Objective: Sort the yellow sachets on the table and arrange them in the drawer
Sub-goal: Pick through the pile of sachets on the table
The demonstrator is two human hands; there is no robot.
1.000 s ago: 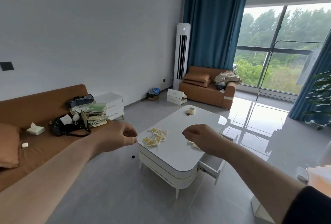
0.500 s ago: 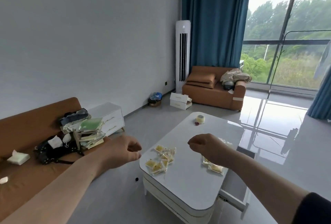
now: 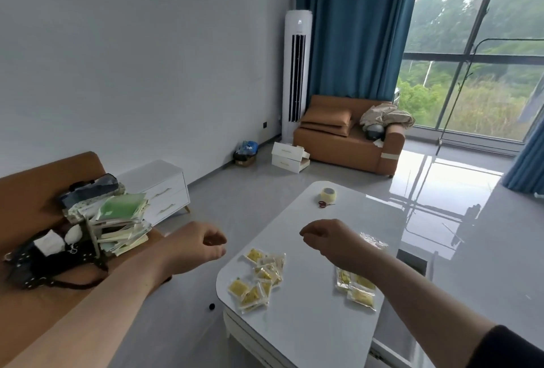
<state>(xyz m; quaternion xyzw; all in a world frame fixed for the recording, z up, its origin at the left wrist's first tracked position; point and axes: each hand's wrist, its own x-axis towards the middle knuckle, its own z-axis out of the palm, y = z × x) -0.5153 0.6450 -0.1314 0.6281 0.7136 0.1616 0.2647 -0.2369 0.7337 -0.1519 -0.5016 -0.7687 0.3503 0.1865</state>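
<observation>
Two piles of yellow sachets (image 3: 260, 278) lay on the table (image 3: 309, 323). Your left hand (image 3: 203, 245) beside the table and right hand (image 3: 329, 241) above it hung loosely curled, empty. Sorting seemed unstarted; next, reach down and gather a pile.

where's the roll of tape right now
In the head view the tape roll sits near the far end of the white table, right beside the red-handled scissors, far beyond the yellow sachets.

The white table (image 3: 309, 323) has one pile of yellow sachets (image 3: 260, 278) near its left edge, a second pile (image 3: 357, 288) near its right edge, and a tape roll (image 3: 328, 193) just beside small red scissors (image 3: 325, 204) at the far end.
</observation>
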